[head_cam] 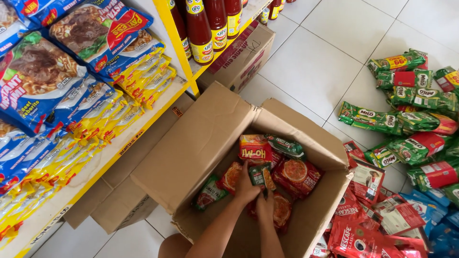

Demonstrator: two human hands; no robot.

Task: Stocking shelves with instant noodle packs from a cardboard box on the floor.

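Inside the cardboard box (191, 153), the left hand (245, 187) grips a green noodle packet (261, 176); the right hand (264, 206), at 5 o'clock, curls on a red packet (282, 210).

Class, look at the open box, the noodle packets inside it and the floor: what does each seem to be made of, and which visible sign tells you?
Box: brown corrugated cardboard, matte, with creased folded flaps. Noodle packets: probably thin plastic film, glossy, crinkled and printed. Floor: apparently glazed ceramic tile, pale, smooth, with straight grout lines.
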